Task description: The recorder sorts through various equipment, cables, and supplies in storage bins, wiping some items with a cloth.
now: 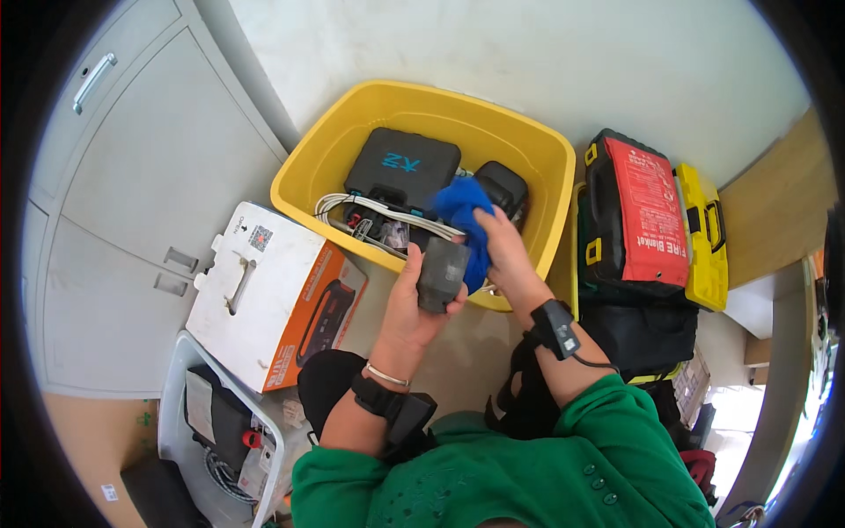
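My left hand (pixel 412 297) grips a dark grey socket-like block (pixel 442 274) with worn marks on its face; its exact kind is unclear. A blue cloth (pixel 465 204) hangs bunched in my right hand (pixel 505 247), beside the block and partly behind it. Both hands are over the near rim of a yellow plastic tub (pixel 554 171). Inside the tub are a black tool case (pixel 403 158) with blue markings, a smaller black case (pixel 502 185), a coil of white cable (pixel 370 201) and small packaged parts (pixel 395 234). The cloth hides part of the contents.
A white and orange carton (pixel 228 284) stands left of the tub, near a grey cabinet (pixel 152 152). Below it is a translucent bin (pixel 277 455) with cables. At right, a red fire blanket pouch (pixel 643 211) lies on a black case (pixel 597 224) beside a yellow case (pixel 703 264).
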The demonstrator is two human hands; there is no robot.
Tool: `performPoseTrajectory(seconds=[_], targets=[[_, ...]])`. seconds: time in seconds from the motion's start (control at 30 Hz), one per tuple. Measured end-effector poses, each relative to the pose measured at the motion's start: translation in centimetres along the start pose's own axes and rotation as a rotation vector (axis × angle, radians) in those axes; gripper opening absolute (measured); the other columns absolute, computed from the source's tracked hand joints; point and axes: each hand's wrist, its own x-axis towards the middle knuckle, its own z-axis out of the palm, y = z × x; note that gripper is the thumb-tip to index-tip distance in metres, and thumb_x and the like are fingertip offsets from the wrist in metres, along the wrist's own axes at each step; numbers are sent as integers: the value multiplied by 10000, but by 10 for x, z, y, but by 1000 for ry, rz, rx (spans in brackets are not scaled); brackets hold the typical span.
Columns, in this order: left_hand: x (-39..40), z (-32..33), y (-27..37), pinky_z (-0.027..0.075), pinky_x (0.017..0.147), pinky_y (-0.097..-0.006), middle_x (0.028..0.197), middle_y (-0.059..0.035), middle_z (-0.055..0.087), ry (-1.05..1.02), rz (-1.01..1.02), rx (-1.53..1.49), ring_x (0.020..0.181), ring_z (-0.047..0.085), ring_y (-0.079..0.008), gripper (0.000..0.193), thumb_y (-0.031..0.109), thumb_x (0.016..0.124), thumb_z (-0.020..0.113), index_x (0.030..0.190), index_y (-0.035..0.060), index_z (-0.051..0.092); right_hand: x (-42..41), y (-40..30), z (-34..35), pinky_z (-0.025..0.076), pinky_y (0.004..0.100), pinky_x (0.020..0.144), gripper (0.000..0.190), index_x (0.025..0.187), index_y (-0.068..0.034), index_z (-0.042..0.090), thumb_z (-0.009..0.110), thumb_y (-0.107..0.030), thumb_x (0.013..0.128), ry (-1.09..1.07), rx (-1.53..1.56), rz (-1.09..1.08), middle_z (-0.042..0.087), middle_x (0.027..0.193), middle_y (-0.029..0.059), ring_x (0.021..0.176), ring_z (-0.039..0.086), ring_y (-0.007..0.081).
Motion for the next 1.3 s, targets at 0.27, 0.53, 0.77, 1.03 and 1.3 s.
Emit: performPoseTrajectory(seconds=[0.27, 0.53, 0.77, 1.03, 1.3], targets=[[5, -12, 0, 495, 703, -392, 1029, -86, 591, 408, 86, -126, 898, 579, -216, 453, 444, 952, 365, 1182, 72, 483, -36, -22, 5, 403, 395, 958, 453, 1224, -103, 509, 626, -138, 788, -467, -953, -811, 380, 1337, 174, 1174, 457, 313], [-1, -8, 0, 395, 436, -316, 839, -137, 595, 347, -126, 43, 532, 525, -239, 481, 464, 955, 317, 1147, 68, 511, -26, -1, 20, 493, 348, 698, 287, 1083, -64, 544, 573, -106, 800, -51, -673, -504, 576, 950, 107, 805, 587, 235], [-11, -1, 6, 380, 456, -280, 883, -119, 585, 114, -34, -60, 588, 525, -225, 494, 503, 927, 385, 1074, 56, 536, -5, -25, -9, 514, 341, 653, 302, 1132, -67, 472, 493, -282, 920, 32, 256, 40, 578, 911, 76, 762, 594, 182], [1, 17, 3, 427, 520, -265, 965, -69, 573, 445, 100, -139, 711, 555, -235, 427, 460, 937, 382, 1115, 88, 493, -50, 4, 22, 357, 407, 985, 491, 1195, -98, 513, 600, -76, 712, -383, -792, -782, 391, 1308, 159, 1185, 419, 340], [-6, -28, 5, 408, 481, -294, 978, -122, 579, 152, -85, -128, 662, 541, -243, 452, 429, 961, 289, 1184, 84, 478, -12, 15, 15, 444, 327, 825, 306, 1129, -37, 531, 549, -125, 836, -99, -680, -519, 579, 1059, 100, 950, 561, 208]])
